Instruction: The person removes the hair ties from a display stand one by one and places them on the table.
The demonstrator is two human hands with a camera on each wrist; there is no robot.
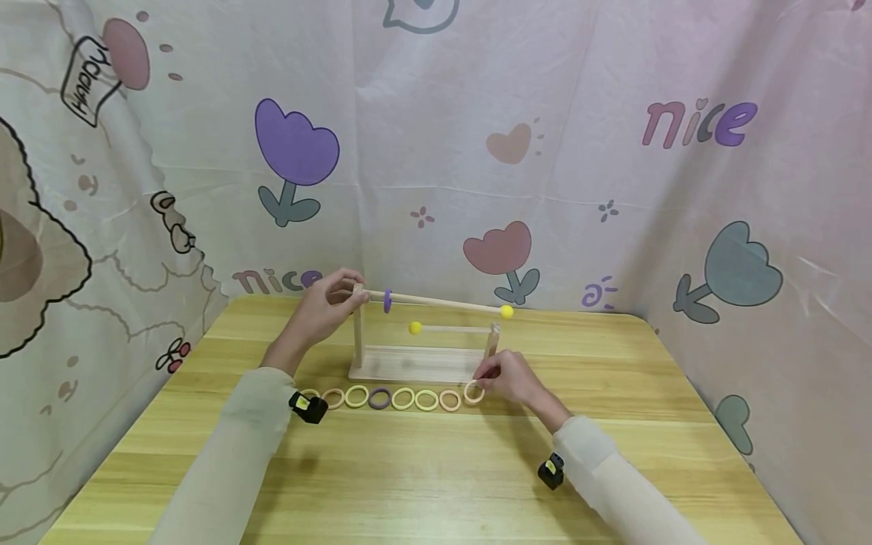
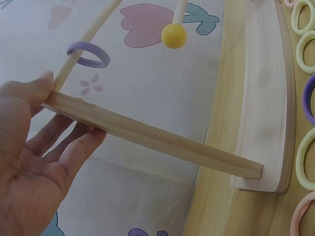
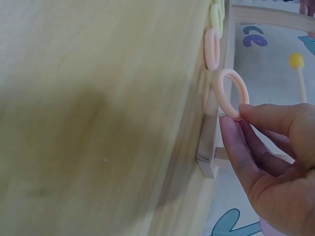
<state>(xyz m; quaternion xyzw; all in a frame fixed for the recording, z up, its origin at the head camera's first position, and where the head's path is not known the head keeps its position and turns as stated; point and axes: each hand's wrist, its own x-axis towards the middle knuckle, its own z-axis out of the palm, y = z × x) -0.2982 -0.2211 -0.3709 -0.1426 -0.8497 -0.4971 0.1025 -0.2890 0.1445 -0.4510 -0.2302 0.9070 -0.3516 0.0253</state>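
Observation:
A wooden stand [image 1: 415, 365] carries two rods at different heights. My left hand [image 1: 325, 303] grips the top of its left post [image 2: 162, 140], thumb at the base of the upper rod [image 1: 443, 300]. That rod slants down to the right, ending in a yellow ball [image 1: 507, 312]; a purple ring [image 1: 387, 301] hangs on it near the hand. Beside the right post [image 1: 491, 344], my right hand [image 1: 509, 376] pinches a peach ring [image 3: 220, 93] between thumb and fingertips. The ring is tilted up at the right end of the row.
A row of yellow, peach and purple rings [image 1: 372, 399] lies along the table in front of the stand. The lower rod [image 1: 453, 329] points left with its own yellow ball [image 1: 415, 328]. A printed curtain [image 1: 422, 151] hangs behind the wooden table [image 1: 436, 484].

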